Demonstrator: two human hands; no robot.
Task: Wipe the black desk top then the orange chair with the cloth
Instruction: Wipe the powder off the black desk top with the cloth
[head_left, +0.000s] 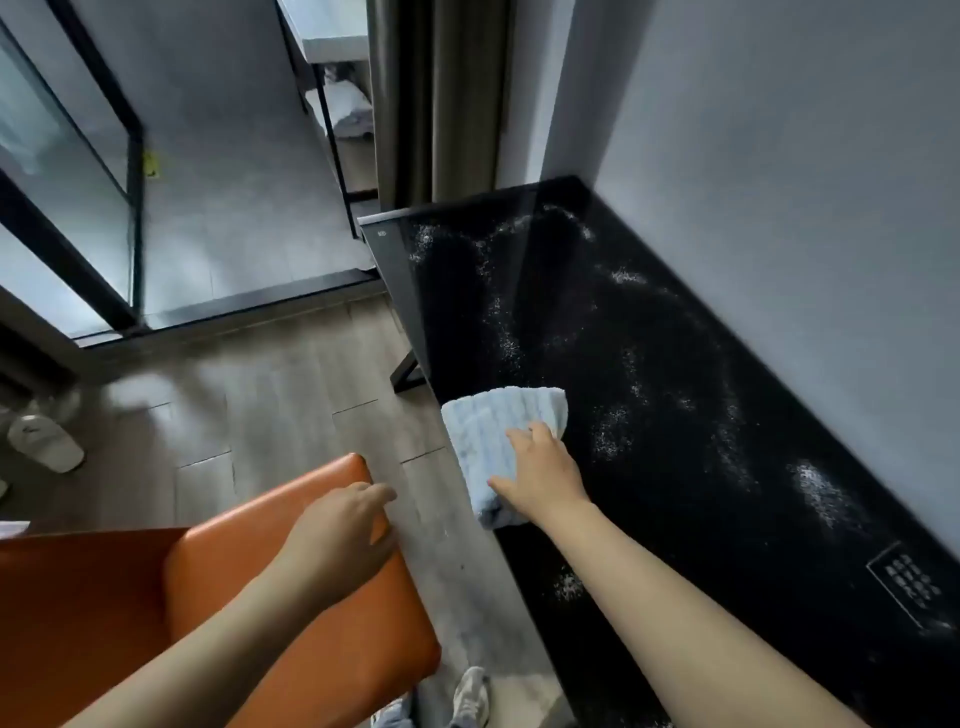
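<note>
The fingers (521, 435) of the right hand (545, 475) are spread nearly straight and laid flat on a folded light-blue cloth (493, 415), which is pressed down rather than gripped. The cloth is seen just below the centre of the view, toward 6 o'clock, on the black desk top (675, 364) at its left edge, with one end hanging slightly over that edge. Patches and trails of white powder (821, 493) are scattered across the desk top from 1 o'clock to 4 o'clock of the cloth. A small printed white panel (906, 582) is marked on the surface at 4 o'clock.

The left hand (343, 525) is rested on the upper corner of the orange chair (291, 597) at 7 o'clock, its fingers loosely extended over the backrest and nothing held in them.

A white slipper (44, 441) is seen on the wood floor at 9 o'clock, a glass partition (67, 171) at 10 o'clock, a curtain (441, 93) at 12 o'clock, and a sneaker (470, 693) at the bottom edge.
</note>
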